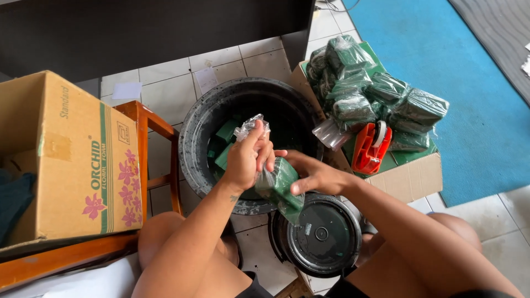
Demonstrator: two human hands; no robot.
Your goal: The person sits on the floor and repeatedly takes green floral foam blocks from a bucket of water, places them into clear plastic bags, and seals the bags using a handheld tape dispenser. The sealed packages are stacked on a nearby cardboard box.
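My left hand [248,157] grips the gathered neck of a clear plastic bag [251,126], pinched shut above a green foam block [280,182] inside it. My right hand [312,174] holds the bagged block from the right side, fingers wrapped on it. Both hands hover over the near rim of a large black tub [199,129] that holds several loose green foam pieces [223,146]. Part of the block is hidden by my fingers.
A pile of bagged green blocks [381,99] and a red tape dispenser [370,148] lie on a cardboard box [411,179] at right. A black round lid [323,234] sits between my knees. A printed carton [66,160] rests on a wooden chair [152,124] at left. Blue mat [475,83] beyond.
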